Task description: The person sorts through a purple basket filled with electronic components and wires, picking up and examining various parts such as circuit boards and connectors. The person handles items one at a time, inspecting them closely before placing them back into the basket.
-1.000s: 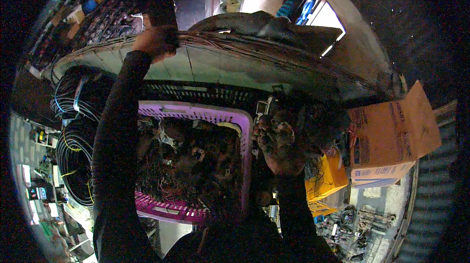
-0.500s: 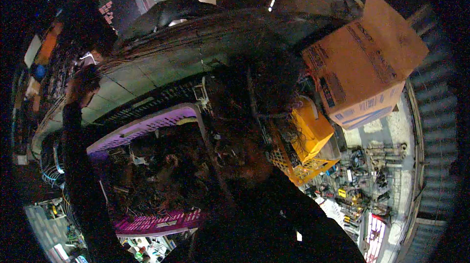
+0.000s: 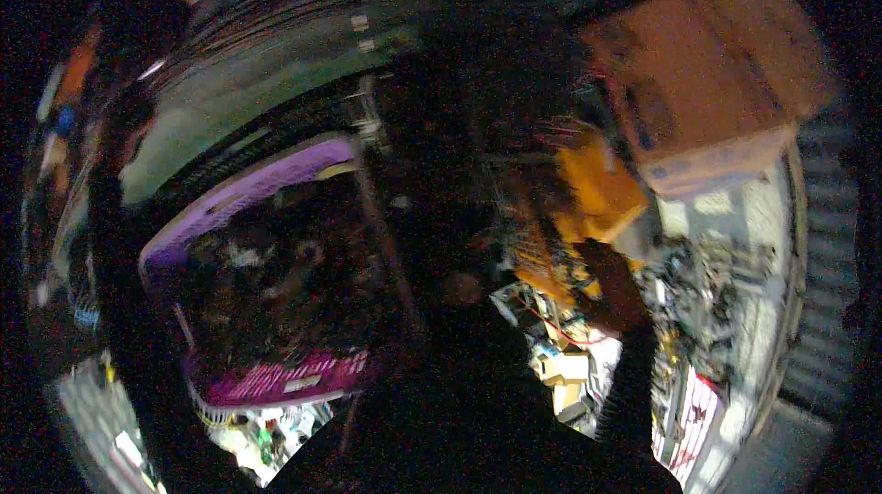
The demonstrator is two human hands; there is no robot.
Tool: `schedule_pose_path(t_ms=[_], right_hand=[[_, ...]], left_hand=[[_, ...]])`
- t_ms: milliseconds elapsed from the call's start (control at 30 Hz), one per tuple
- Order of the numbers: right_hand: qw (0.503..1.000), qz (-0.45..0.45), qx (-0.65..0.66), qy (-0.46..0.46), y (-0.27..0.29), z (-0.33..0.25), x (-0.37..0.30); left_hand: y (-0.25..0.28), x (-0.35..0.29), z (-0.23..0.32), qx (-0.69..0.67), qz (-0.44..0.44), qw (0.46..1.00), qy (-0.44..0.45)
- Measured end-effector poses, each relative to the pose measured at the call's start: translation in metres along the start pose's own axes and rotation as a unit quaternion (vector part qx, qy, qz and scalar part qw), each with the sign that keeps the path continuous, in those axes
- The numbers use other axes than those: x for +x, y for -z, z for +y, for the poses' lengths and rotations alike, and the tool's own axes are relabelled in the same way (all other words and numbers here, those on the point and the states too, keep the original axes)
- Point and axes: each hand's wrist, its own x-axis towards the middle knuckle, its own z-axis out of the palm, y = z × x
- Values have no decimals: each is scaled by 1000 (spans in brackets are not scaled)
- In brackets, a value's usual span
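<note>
R hand (image 3: 611, 290) at approx 4 o'clock, against or just over the yellow lattice crate (image 3: 544, 283); dark + blurred, so can't tell if fingers are spread, closed or holding sth. L hand (image 3: 138, 134) near 10 o'clock, at the L end of a pale panel (image 3: 234, 126); grip also can't be told, too dim. Btwn the arms, at 8 o'clock, a purple basket (image 3: 303, 166) w/ dark jumbled bits (image 3: 299, 287) inside. Yellow bin (image 3: 602, 189) at 3 o'clock, just above R hand; cardboard box (image 3: 694, 80) beyond it, 2 o'clock.
</note>
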Motion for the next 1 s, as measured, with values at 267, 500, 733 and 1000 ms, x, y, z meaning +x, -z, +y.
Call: schedule_pose_path(t_ms=[267,500,733,1000], right_hand=[[984,-141,80,75,5,-127,102],[955,-183,59,225,-147,-221,215],[949,-271,-99,128,-277,-248,299],[984,-136,1,112,-327,-293,236]], left_hand=[[3,8,17,268,-129,954,45],[9,6,36,328,13,941,-81],[17,4,65,316,-17,948,31],[25,7,72,215,-62,968,109]])
